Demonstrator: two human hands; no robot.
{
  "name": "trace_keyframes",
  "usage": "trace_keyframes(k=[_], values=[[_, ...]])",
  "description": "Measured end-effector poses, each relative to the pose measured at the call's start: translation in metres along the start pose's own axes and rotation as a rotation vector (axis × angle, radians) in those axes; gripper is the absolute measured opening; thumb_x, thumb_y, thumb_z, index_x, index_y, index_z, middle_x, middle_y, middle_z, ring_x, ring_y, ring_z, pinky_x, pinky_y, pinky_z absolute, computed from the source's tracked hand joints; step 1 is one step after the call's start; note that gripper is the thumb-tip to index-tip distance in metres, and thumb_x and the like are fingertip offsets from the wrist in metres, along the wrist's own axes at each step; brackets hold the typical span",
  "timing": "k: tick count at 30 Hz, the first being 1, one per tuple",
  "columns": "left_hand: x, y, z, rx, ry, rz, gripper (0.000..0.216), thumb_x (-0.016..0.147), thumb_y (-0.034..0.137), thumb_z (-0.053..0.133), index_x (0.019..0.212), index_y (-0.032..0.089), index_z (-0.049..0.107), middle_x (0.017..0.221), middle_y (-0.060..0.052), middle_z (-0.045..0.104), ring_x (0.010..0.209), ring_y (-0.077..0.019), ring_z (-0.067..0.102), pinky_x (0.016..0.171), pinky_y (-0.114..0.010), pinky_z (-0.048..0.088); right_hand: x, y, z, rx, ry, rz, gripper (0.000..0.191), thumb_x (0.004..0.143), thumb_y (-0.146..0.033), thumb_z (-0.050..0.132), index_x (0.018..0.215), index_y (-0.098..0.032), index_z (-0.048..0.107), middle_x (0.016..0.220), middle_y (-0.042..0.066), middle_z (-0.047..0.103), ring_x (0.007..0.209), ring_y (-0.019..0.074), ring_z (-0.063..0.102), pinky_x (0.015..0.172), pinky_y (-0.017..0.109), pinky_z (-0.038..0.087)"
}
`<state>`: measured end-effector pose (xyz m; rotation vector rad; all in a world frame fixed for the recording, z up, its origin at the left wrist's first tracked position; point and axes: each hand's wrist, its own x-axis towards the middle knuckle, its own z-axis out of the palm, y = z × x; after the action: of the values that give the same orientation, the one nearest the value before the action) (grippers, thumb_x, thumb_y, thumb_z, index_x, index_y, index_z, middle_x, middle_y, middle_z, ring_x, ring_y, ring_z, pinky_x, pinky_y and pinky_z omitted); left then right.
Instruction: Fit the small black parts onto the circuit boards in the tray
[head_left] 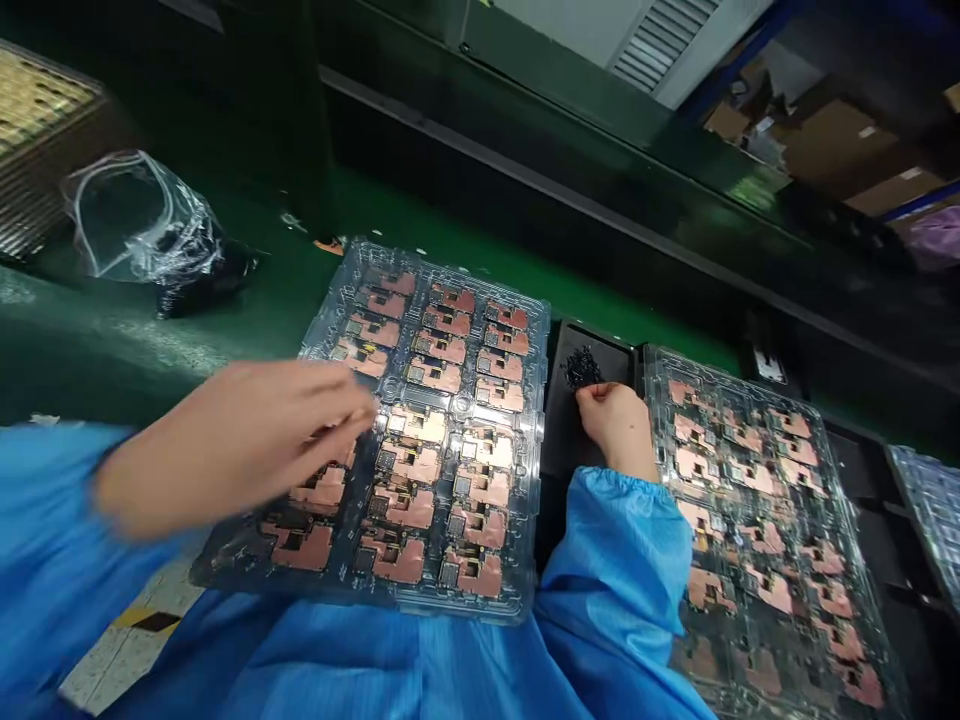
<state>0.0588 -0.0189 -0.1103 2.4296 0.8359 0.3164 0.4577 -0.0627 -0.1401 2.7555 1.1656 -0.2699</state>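
A clear plastic tray point(538, 420) of several copper-coloured circuit parts lies in front of me. My left hand point(247, 440) hovers over its left side, blurred by motion, fingers stretched toward the parts in the middle. My right hand point(619, 420) rests on a small black tray point(559, 440) between two clear trays, its fingertips pinched together beside a heap of tiny dark pieces point(581, 370). What the pinch holds is too small to see. Both arms wear blue sleeves.
A second clear tray point(656, 400) of the same parts lies to the right, with another tray edge point(930, 510) beyond it. A crumpled clear plastic bag point(142, 225) sits at the back left on the green bench point(75, 330). A dark rail runs along the back.
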Motion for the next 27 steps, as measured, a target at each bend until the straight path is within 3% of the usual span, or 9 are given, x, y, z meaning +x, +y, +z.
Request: trace_keyframes(k=[4, 6, 8, 12, 16, 19, 22, 24, 27], values=[[0.123, -0.021, 0.004, 0.21, 0.008, -0.131, 0.037, 0.106, 0.03, 0.037, 0.118, 0.019, 0.07, 0.116, -0.009, 0.065, 0.099, -0.0243, 0.062, 0.074, -0.033, 0.048, -0.007, 0.007, 0.0, 0.075, 0.077, -0.096, 0.019, 0.09, -0.02, 0.052, 0.09, -0.013, 0.07, 0.08, 0.013, 0.07, 0.078, 0.0266, 0.067, 0.07, 0.032, 0.044], [0.161, -0.036, 0.016, 0.32, -0.056, -0.169, 0.035, 0.106, 0.031, 0.041, 0.122, 0.018, 0.069, 0.123, -0.011, 0.062, 0.106, -0.0287, 0.059, 0.075, -0.036, 0.049, -0.013, 0.011, -0.004, 0.246, 0.087, -0.159, 0.017, 0.092, -0.023, 0.051, 0.092, -0.015, 0.066, 0.079, 0.01, 0.069, 0.074, 0.0236, 0.066, 0.069, 0.03, 0.045], [0.179, -0.05, 0.027, 0.382, -0.144, -0.154, 0.033, 0.104, 0.035, 0.046, 0.12, 0.019, 0.07, 0.123, -0.011, 0.062, 0.109, -0.0307, 0.057, 0.075, -0.035, 0.048, -0.021, 0.011, -0.007, 0.422, 0.089, -0.255, 0.017, 0.094, -0.029, 0.049, 0.093, -0.017, 0.061, 0.08, 0.007, 0.067, 0.071, 0.0208, 0.063, 0.068, 0.029, 0.046], [0.181, -0.069, 0.033, 0.317, -0.143, -0.074, 0.028, 0.1, 0.037, 0.052, 0.113, 0.017, 0.067, 0.119, -0.012, 0.062, 0.108, -0.0313, 0.053, 0.073, -0.034, 0.045, -0.036, -0.002, -0.006, 0.712, 0.036, -0.484, 0.019, 0.1, -0.037, 0.049, 0.096, -0.019, 0.056, 0.089, 0.005, 0.063, 0.079, 0.0189, 0.061, 0.073, 0.03, 0.048], [0.175, -0.069, 0.022, 0.117, -0.087, -0.041, 0.022, 0.1, 0.033, 0.048, 0.11, 0.018, 0.06, 0.098, -0.008, 0.064, 0.089, -0.0239, 0.056, 0.071, -0.032, 0.042, -0.05, -0.023, 0.002, 1.004, -0.11, -0.662, 0.015, 0.103, -0.035, 0.051, 0.098, -0.021, 0.055, 0.108, 0.008, 0.061, 0.099, 0.0196, 0.062, 0.088, 0.034, 0.052], [0.161, -0.051, 0.01, -0.051, -0.066, -0.082, 0.031, 0.103, 0.039, 0.04, 0.125, 0.021, 0.053, 0.088, -0.005, 0.062, 0.067, -0.0181, 0.054, 0.06, -0.03, 0.038, -0.06, -0.036, 0.006, 1.159, -0.205, -0.687, 0.014, 0.104, -0.033, 0.053, 0.097, -0.021, 0.056, 0.121, 0.01, 0.058, 0.111, 0.021, 0.06, 0.096, 0.037, 0.053], [0.141, -0.024, 0.003, -0.197, -0.107, -0.087, 0.036, 0.105, 0.039, 0.035, 0.135, 0.021, 0.043, 0.08, -0.003, 0.059, 0.058, -0.0161, 0.05, 0.055, -0.029, 0.036, -0.072, -0.046, 0.005, 1.325, -0.409, -0.653, 0.016, 0.103, -0.034, 0.056, 0.096, -0.02, 0.056, 0.122, 0.01, 0.058, 0.106, 0.0203, 0.064, 0.09, 0.037, 0.058], [0.128, -0.007, 0.002, -0.226, -0.144, -0.056, 0.035, 0.104, 0.037, 0.035, 0.135, 0.022, 0.042, 0.08, -0.003, 0.059, 0.057, -0.016, 0.05, 0.055, -0.029, 0.037, -0.079, -0.051, 0.004, 1.402, -0.561, -0.626, 0.018, 0.102, -0.036, 0.058, 0.094, -0.019, 0.056, 0.117, 0.009, 0.059, 0.1, 0.0193, 0.067, 0.084, 0.035, 0.061], [0.117, 0.007, 0.006, -0.252, -0.194, -0.014, 0.033, 0.104, 0.036, 0.036, 0.133, 0.023, 0.042, 0.083, -0.004, 0.061, 0.061, -0.0173, 0.053, 0.059, -0.029, 0.04, -0.087, -0.056, 0.003, 1.445, -0.687, -0.593, 0.022, 0.1, -0.038, 0.062, 0.095, -0.019, 0.055, 0.098, 0.006, 0.064, 0.087, 0.0168, 0.07, 0.076, 0.032, 0.063]])
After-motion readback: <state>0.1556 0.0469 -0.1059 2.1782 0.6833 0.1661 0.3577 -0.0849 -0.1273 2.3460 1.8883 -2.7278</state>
